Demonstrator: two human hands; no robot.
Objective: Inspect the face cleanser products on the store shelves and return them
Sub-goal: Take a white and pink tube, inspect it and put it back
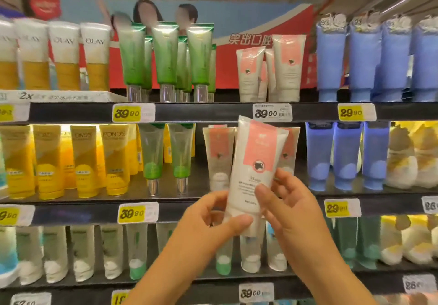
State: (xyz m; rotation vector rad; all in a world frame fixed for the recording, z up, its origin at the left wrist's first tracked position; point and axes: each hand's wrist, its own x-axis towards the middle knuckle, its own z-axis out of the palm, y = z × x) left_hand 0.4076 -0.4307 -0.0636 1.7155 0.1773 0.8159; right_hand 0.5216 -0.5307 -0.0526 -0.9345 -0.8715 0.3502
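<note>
While the person stands close to the store shelves, the head view shows a white tube with a pink label (254, 162) held up in both hands, cap end down. It is in front of the middle shelf (213, 197), not standing on it. The left hand (214, 219) holds the bottom of the tube, with its thumb pressed across the cap and its fingers curled behind. The right hand (288, 206) holds the tube's right side, with its thumb on the front and its fingers curled loosely round the edge. The tube leans a little to the right. Just behind it on the middle shelf stand more pink tubes (218, 156) of the same kind, with green tubes (166, 153) to their left and blue tubes (346, 155) to their right. A white price tag (272, 112) sits on the shelf edge just above the held tube. The person looks to be still checking the tube, so putting it back is yet to come. The tube is smooth and is only held near its bottom, so it could slip if the hands loosen. When it goes back, it could bump the pink tubes behind it and knock them over, because they stand close together on narrow caps. It could also end up in the wrong row.
</note>
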